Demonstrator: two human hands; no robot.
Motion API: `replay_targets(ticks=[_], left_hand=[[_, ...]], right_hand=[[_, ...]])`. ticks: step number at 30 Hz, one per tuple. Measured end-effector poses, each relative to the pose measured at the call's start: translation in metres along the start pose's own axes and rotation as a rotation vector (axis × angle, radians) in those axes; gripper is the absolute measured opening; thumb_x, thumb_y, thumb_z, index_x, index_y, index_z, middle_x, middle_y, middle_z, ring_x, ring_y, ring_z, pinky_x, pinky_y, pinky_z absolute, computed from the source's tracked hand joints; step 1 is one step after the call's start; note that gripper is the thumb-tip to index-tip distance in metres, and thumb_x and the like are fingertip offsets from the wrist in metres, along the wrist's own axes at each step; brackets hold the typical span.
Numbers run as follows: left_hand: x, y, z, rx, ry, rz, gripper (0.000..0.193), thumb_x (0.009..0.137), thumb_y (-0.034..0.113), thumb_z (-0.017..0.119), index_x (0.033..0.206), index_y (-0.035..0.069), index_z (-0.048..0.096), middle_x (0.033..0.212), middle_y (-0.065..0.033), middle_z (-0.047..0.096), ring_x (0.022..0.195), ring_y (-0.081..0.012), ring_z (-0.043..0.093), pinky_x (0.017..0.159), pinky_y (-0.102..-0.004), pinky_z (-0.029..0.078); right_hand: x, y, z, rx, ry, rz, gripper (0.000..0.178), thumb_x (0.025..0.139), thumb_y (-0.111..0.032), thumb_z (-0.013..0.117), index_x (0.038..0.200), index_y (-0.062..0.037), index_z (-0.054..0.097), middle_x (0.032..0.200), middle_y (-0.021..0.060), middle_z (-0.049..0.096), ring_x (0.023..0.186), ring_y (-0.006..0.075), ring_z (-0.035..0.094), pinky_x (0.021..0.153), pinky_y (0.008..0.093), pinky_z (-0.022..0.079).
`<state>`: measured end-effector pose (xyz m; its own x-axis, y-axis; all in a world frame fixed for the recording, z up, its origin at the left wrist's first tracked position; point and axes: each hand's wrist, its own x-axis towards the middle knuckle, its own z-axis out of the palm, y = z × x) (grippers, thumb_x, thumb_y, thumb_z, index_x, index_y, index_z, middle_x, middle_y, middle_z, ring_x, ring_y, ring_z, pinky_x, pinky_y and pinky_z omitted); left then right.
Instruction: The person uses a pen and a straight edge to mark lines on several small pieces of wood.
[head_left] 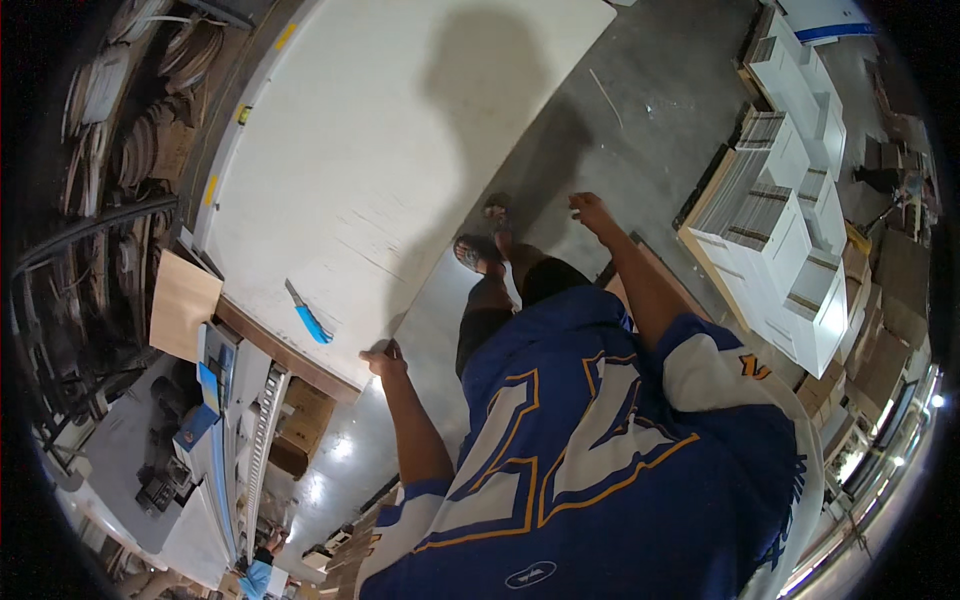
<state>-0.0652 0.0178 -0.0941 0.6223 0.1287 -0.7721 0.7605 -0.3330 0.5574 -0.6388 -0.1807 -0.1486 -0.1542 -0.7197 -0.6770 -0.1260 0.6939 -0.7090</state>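
Observation:
My left hand [384, 361] is at the near right edge of a large white table or board [300, 170]. Its fingers look loosely apart with nothing visible in them, though whether they touch the edge is hard to tell. To the left of that hand, a knife with a bright blue handle [313, 325] and a narrow dark blade lies on the white surface. Out to the right, my right hand [592, 214] hangs over the grey floor, fingers slightly bent and apart, holding nothing that I can see.
Stacks of white panels [765, 215] rest on pallets at the right. A yellow-ended white level [243, 115] lies along the table's far left edge. Racks of stacked sheets [150, 150] stand beyond it. A brown board [185, 305] is beside the table's left corner. Another person's blue sleeve [257, 577] shows at lower left.

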Motion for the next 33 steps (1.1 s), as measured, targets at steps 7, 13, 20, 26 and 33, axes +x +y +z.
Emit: replay_targets(ticks=[7, 13, 20, 26, 33], left_hand=[[0.006, -0.004, -0.026, -0.060, -0.357, -0.056, 0.057, 0.106, 0.058, 0.045, 0.119, 0.003, 0.056, 0.102, -0.0148, 0.067, 0.088, -0.0308, 0.068, 0.089, -0.0438, 0.060], [-0.057, -0.039, 0.039, 0.096, -0.444, -0.171, 0.069, 0.098, 0.059, 0.060, 0.135, 0.003, 0.047, 0.121, -0.0172, 0.061, 0.105, -0.0347, 0.064, 0.097, -0.0471, 0.057], [-0.158, -0.051, 0.166, -0.128, -0.136, -0.114, 0.073, 0.097, 0.069, 0.053, 0.121, 0.000, 0.054, 0.118, -0.0193, 0.059, 0.095, -0.0345, 0.061, 0.085, -0.0501, 0.058], [-0.150, -0.057, 0.159, -0.091, -0.311, -0.030, 0.060, 0.106, 0.060, 0.045, 0.081, 0.007, 0.057, 0.053, -0.0042, 0.042, 0.043, -0.0200, 0.038, 0.044, -0.0353, 0.043], [-0.100, -0.069, 0.147, -0.018, -0.270, 0.019, 0.065, 0.102, 0.062, 0.051, 0.105, -0.002, 0.062, 0.074, -0.0143, 0.065, 0.054, -0.0258, 0.060, 0.051, -0.0404, 0.052]], right_hand=[[-0.011, 0.129, -0.076, 0.083, -0.156, -0.007, 0.049, 0.102, -0.036, 0.062, 0.135, 0.0003, 0.059, 0.118, 0.0104, 0.069, 0.099, 0.0189, 0.067, 0.074, 0.0345, 0.054], [-0.028, 0.107, -0.115, 0.305, -0.203, 0.085, 0.038, 0.102, -0.027, 0.060, 0.132, -0.0029, 0.062, 0.114, 0.0088, 0.072, 0.091, 0.0208, 0.068, 0.075, 0.0354, 0.053], [-0.015, 0.132, -0.252, -0.379, -0.137, -0.183, 0.033, 0.102, -0.022, 0.060, 0.131, -0.0062, 0.063, 0.114, 0.0093, 0.069, 0.095, 0.0210, 0.066, 0.076, 0.0364, 0.053], [-0.004, 0.225, -0.387, -0.736, -0.130, -0.226, 0.035, 0.103, -0.027, 0.055, 0.132, -0.0070, 0.058, 0.120, 0.0119, 0.066, 0.105, 0.0281, 0.063, 0.081, 0.0455, 0.053], [-0.015, 0.199, -0.377, 0.015, 0.005, 0.441, 0.037, 0.108, -0.038, 0.046, 0.125, -0.0077, 0.059, 0.102, 0.0120, 0.068, 0.076, 0.0286, 0.065, 0.058, 0.0368, 0.050]])
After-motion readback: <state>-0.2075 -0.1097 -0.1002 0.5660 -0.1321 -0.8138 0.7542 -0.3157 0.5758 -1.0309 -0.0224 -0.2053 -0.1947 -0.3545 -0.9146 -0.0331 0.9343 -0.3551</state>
